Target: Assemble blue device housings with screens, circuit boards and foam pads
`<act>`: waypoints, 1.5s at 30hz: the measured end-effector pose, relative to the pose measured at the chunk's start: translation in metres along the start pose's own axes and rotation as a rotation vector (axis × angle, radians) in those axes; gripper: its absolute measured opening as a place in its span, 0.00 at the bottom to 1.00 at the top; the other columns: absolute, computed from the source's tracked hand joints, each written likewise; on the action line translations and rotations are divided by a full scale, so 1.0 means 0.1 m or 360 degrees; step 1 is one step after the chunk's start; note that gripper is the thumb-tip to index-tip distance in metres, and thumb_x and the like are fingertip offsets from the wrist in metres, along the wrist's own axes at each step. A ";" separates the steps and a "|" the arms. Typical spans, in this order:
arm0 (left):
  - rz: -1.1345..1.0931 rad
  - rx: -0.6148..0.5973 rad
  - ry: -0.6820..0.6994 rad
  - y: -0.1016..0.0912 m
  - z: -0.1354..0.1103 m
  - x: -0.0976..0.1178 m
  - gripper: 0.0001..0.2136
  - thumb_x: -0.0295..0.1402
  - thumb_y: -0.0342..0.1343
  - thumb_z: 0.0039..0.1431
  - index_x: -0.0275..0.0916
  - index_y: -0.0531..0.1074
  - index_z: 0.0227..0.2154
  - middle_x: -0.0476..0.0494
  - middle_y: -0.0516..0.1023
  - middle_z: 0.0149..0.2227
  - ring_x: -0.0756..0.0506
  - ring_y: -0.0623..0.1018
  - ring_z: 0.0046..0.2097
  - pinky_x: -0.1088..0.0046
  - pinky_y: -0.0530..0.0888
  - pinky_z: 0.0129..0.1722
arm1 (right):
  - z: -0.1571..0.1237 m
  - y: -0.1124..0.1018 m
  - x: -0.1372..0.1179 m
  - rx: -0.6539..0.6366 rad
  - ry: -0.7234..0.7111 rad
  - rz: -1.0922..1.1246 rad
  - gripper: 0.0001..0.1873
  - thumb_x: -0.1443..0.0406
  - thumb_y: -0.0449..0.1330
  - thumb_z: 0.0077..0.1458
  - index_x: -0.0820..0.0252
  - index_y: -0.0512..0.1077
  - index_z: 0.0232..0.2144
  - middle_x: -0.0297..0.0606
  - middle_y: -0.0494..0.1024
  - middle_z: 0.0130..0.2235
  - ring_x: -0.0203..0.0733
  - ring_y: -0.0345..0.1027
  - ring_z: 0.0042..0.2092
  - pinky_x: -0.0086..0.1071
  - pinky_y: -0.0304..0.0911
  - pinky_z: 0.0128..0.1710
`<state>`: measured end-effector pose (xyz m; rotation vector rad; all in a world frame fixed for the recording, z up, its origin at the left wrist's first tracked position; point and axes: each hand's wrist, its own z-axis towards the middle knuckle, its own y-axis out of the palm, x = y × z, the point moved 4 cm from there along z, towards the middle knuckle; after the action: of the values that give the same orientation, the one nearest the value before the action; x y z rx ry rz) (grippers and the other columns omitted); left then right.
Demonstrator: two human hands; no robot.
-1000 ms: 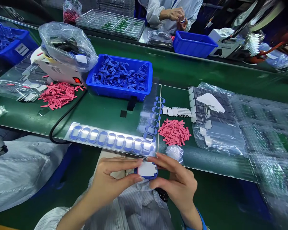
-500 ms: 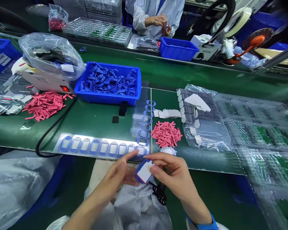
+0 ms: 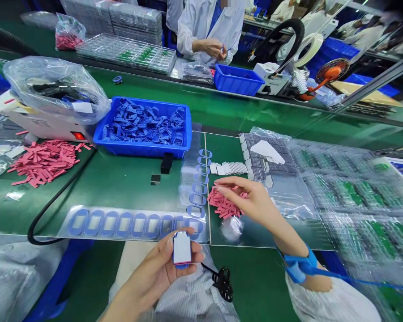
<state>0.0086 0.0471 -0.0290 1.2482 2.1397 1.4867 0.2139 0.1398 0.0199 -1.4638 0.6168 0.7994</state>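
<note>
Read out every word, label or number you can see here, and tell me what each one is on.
Nothing here can be read with confidence.
The white label on the clear plastic bag: no legible text.
The sheet with a blue band at the right edge: too small and blurred to read.

Electronics assembly workshop: a long green conveyor worktop, a blue bin of blue plastic frames, clear trays of green boards, a blue antistatic wrist strap, and a co-worker in a white smock across the line.
</note>
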 end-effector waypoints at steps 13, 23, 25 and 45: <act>0.0007 0.0162 0.0115 -0.17 0.09 0.06 0.15 0.36 0.65 0.50 0.41 0.77 0.42 0.43 0.83 0.40 0.49 0.80 0.38 0.78 0.76 0.37 | -0.16 -0.11 0.34 0.0265 -0.0094 -0.0337 0.11 0.59 0.58 0.57 0.57 0.76 0.38 0.41 0.81 0.36 0.43 0.73 0.33 0.39 0.70 0.32; -0.0025 0.0256 0.0284 -0.23 0.11 0.06 0.14 0.38 0.64 0.51 0.45 0.78 0.42 0.48 0.83 0.40 0.49 0.80 0.40 0.75 0.76 0.41 | -0.50 0.59 -0.17 -0.0478 -0.0847 -0.0761 0.35 0.55 0.67 0.46 0.65 0.66 0.54 0.50 0.72 0.55 0.56 0.66 0.55 0.51 0.66 0.51; -0.0049 0.0233 0.0306 -0.22 0.12 0.05 0.14 0.38 0.64 0.51 0.45 0.78 0.42 0.48 0.83 0.39 0.49 0.80 0.39 0.74 0.76 0.43 | -0.53 0.66 -0.13 -0.0479 -0.0804 -0.0781 0.36 0.55 0.67 0.47 0.65 0.64 0.55 0.51 0.71 0.56 0.55 0.65 0.57 0.51 0.65 0.53; -0.0020 0.0232 0.0599 -0.16 0.36 0.21 0.14 0.37 0.60 0.56 0.41 0.76 0.45 0.46 0.83 0.42 0.46 0.79 0.46 0.68 0.70 0.56 | -0.71 0.71 0.01 -0.0324 -0.0811 -0.0849 0.42 0.44 0.50 0.56 0.68 0.53 0.62 0.47 0.59 0.63 0.47 0.47 0.66 0.49 0.44 0.65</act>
<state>0.0106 0.0843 -0.0542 1.0620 2.5275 1.6988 0.1666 0.0650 -0.0273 -1.4349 -0.2422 0.7759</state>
